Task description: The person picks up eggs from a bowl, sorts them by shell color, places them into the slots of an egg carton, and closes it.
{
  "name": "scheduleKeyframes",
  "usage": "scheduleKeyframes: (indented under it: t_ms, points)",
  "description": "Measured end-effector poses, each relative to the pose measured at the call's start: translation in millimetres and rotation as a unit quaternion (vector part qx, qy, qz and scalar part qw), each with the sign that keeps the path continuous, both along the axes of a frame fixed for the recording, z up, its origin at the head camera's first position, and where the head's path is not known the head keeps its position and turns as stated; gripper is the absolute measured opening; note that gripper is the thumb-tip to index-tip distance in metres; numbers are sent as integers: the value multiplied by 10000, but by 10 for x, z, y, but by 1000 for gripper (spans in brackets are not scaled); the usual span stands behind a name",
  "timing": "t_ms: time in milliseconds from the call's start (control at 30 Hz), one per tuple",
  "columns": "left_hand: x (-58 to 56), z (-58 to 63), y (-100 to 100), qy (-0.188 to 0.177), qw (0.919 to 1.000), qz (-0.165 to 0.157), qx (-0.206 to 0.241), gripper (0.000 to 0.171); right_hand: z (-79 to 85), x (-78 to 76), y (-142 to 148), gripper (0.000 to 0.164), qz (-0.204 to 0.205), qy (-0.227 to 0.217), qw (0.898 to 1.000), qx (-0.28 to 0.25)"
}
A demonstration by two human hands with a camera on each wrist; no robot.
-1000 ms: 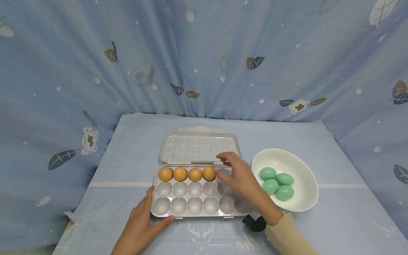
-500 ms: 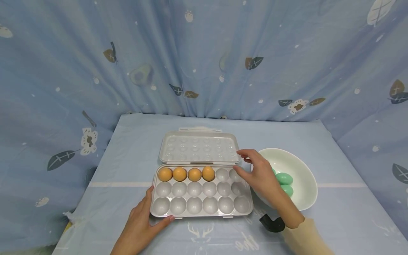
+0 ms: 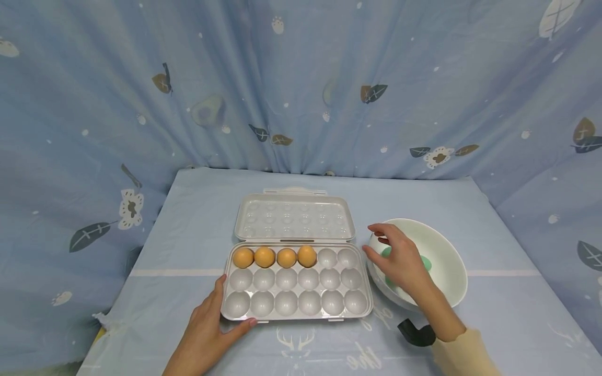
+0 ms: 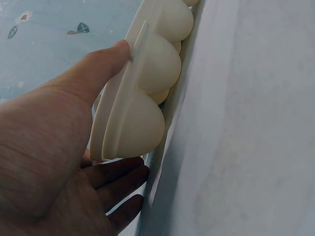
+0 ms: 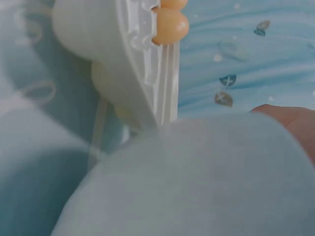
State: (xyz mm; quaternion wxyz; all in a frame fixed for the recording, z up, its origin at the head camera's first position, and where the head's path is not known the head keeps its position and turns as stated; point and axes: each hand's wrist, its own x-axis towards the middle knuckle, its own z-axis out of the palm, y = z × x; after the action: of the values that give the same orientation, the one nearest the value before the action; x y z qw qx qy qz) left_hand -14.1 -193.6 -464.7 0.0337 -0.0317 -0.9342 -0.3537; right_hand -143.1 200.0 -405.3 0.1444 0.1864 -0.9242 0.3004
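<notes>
A white plastic egg box [image 3: 369, 295] lies with its lid [image 3: 295, 215] folded back. Several orange eggs [image 3: 265, 257] sit along its back row from the left; the other cups hold none. My left hand [image 3: 206, 324] holds the box's front left corner, thumb on the front rim and fingers at the left side. The left wrist view shows that thumb against the rim beside the rounded cups [image 4: 140, 125]. Above the white bowl [image 3: 449, 277], my right hand [image 3: 403, 265] hovers with fingers apart and nothing between them. It partly covers the green eggs [image 3: 426, 262] inside.
A pale blue patterned cloth [image 3: 498, 230] covers the table, and a blue curtain [image 3: 291, 68] hangs behind it. The bowl stands close to the box's right side. A black wrist camera [image 3: 416, 334] sits under my right wrist. The bowl's wall [image 5: 182, 187] fills much of the right wrist view.
My right hand has moved rightward from beside the fourth orange egg, over the box's right end, to above the bowl. The left hand has stayed at the corner.
</notes>
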Motion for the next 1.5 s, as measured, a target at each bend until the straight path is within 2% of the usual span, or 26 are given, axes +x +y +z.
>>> scheduleKeyframes:
  t_ms: [333, 700, 833, 1067, 1233, 1333, 1500]
  points:
    - [2, 4, 2, 68, 10000, -11, 13, 115, -23, -9, 181, 44, -151, 51, 9998, 74]
    - [1, 3, 7, -174, 9998, 42, 12, 116, -98, -6, 389, 44, -367, -310, 9986, 219]
    - [-1, -8, 6, -183, 9998, 45, 7, 116, -104, 1, 453, 44, -515, -543, 9965, 373]
    - [2, 0, 3, -208, 9998, 58, -8, 116, -88, 15, 527, 47, -744, -1227, 9871, 704]
    - [7, -3, 1, -197, 9998, 61, 0, 116, -105, 15, 532, 47, -651, -1431, 9846, 765]
    - [7, -9, 2, -102, 9999, 47, 10, 115, -115, 15, 524, 47, -509, -1441, 9857, 716]
    - [3, -7, 9, -167, 9998, 79, 2, 115, -125, 26, 485, 47, -251, -1442, 9875, 578]
